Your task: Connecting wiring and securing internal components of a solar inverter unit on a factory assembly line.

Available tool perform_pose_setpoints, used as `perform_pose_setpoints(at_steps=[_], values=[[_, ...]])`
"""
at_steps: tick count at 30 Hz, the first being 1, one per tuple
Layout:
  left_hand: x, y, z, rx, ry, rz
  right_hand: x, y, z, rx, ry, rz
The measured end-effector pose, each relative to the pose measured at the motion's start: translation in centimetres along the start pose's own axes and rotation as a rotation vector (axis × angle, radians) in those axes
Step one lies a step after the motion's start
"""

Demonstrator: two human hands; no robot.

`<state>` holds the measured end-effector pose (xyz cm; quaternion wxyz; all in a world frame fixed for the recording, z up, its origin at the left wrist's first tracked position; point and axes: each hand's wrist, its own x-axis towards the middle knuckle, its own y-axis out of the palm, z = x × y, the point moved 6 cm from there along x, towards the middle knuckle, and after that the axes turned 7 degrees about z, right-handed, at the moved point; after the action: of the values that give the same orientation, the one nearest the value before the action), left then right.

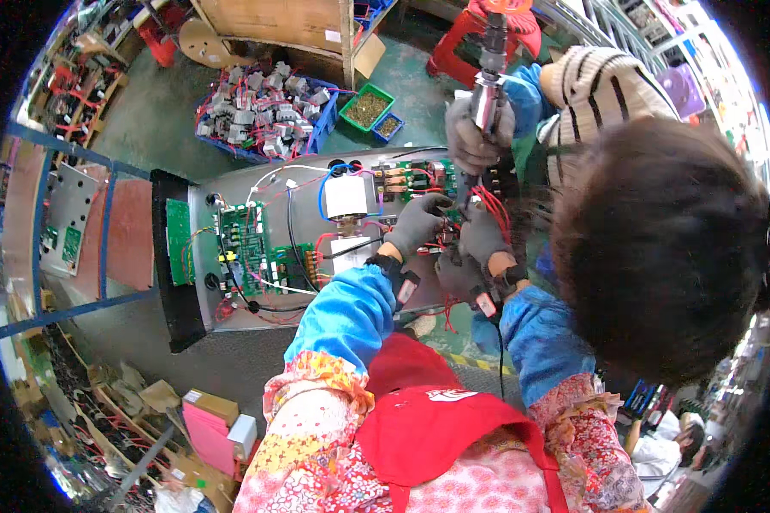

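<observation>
My left hand (415,226), in a grey glove, reaches over the metal chassis (308,201). Its fingers curl together at the parts beside the right-hand circuit board (415,179); what they hold is hidden. Close by, my gloved right hand (484,235) points inward with its fingers bent at the same spot, next to red wires (496,209). Whether it grips anything is hidden. A co-worker's gloved hand (479,132) grips a power screwdriver (491,64) upright, its lower end near my fingertips. Another dark gloved hand (459,275), apparently the co-worker's, lies under my right wrist.
The co-worker's head (659,248) leans in close on the right. Left on the chassis sits a green circuit board (244,244) with wires. Beyond are a blue crate (321,128) of grey parts, a green bin (366,108) of small hardware and a red stool (458,43).
</observation>
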<state>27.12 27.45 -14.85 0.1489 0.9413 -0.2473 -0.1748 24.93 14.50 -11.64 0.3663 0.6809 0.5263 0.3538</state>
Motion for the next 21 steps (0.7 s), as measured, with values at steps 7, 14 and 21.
perform_pose_setpoints(at_steps=[7,14,21], values=[[0.1,-0.5,1.2,-0.185,-0.021,-0.080,-1.7,1.0,1.8,-1.725,-0.172,-1.455],[0.0,-1.0,2.6,-0.273,-0.108,-0.111,-2.7,0.0,3.2,-1.877,-0.314,-1.553],[0.4,-0.9,0.5,0.229,0.177,-0.167,-4.0,-0.8,3.4,-1.911,-0.396,-1.632]])
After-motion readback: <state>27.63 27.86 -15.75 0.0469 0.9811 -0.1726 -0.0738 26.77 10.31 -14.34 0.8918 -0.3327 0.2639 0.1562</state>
